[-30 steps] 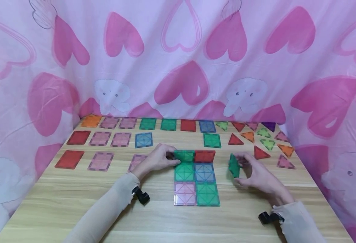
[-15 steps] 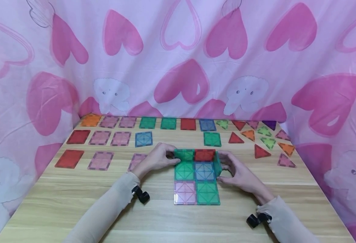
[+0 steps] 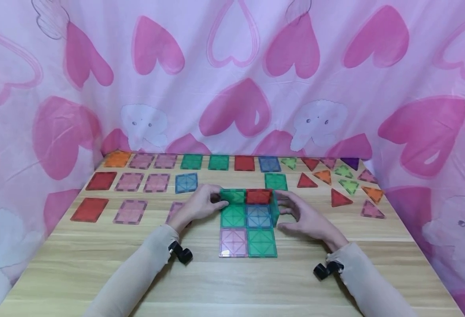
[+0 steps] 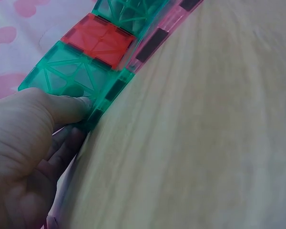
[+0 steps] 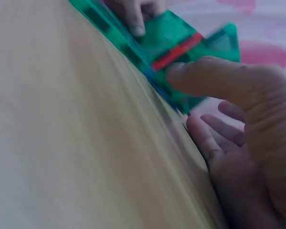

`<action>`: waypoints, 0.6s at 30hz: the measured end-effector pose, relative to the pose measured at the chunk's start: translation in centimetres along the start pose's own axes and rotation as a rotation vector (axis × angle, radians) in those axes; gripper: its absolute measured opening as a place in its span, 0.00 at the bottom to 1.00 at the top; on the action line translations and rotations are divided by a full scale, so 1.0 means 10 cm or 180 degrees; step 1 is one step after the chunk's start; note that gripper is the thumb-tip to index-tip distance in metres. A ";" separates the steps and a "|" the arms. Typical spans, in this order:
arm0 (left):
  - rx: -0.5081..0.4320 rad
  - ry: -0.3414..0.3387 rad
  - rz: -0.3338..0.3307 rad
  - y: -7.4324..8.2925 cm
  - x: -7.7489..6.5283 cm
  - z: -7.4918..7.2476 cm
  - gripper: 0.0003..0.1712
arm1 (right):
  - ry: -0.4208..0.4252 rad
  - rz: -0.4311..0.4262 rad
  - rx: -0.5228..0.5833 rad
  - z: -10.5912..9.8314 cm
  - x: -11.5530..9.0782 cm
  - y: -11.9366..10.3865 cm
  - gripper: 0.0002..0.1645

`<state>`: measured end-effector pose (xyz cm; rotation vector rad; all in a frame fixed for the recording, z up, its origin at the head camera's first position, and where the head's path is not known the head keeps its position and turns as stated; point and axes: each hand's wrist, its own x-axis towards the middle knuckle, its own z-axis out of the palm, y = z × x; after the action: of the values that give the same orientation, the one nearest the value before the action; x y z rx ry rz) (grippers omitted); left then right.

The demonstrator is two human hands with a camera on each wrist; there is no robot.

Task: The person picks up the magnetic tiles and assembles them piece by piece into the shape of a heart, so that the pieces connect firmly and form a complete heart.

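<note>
Four-sided magnetic tiles lie joined flat mid-table: green (image 3: pixel 233 216) and blue (image 3: pixel 258 216) at the back, pink (image 3: pixel 234 242) and green (image 3: pixel 262 242) in front. Along their far edge stand a green tile (image 3: pixel 232 195) and a red tile (image 3: pixel 258 197), side by side. My left hand (image 3: pixel 201 204) pinches the upright green one at its left end, thumb (image 4: pixel 69 109) in front. Another green tile (image 3: pixel 274 210) stands along the blue tile's right edge. My right hand (image 3: pixel 305 218) holds it from the outside, thumb nearer me; its other fingers curve beyond.
Rows of loose square tiles, such as a red one (image 3: pixel 90 209) and a blue one (image 3: pixel 186 182), lie left and along the back. Several triangles, including an orange one (image 3: pixel 373 194), lie at back right. A pink heart-patterned curtain (image 3: pixel 232 105) surrounds the table.
My right hand has brought its green tile leftward to the blue tile's right edge. Since then the joined tiles have slid slightly away and left, both hands moving with them.
</note>
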<state>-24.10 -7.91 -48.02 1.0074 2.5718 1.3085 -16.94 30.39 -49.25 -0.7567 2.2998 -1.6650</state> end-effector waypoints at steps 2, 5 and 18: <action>0.0015 -0.0015 0.0025 0.00 0.00 -0.01 0.05 | 0.0085 -0.0155 0.0069 -0.06 0.03 0.06 0.51; 0.0002 -0.0022 0.0038 0.01 0.00 -0.02 0.03 | 0.0606 -0.0317 -0.0175 -0.14 0.08 0.14 0.40; -0.0032 0.0021 0.0040 0.00 -0.01 0.00 0.04 | 0.1002 -0.0222 -0.2117 -0.19 0.27 0.18 0.18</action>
<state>-24.03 -8.04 -48.05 1.0210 2.5650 1.3287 -20.64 31.00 -49.89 -0.7251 3.1386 -1.0808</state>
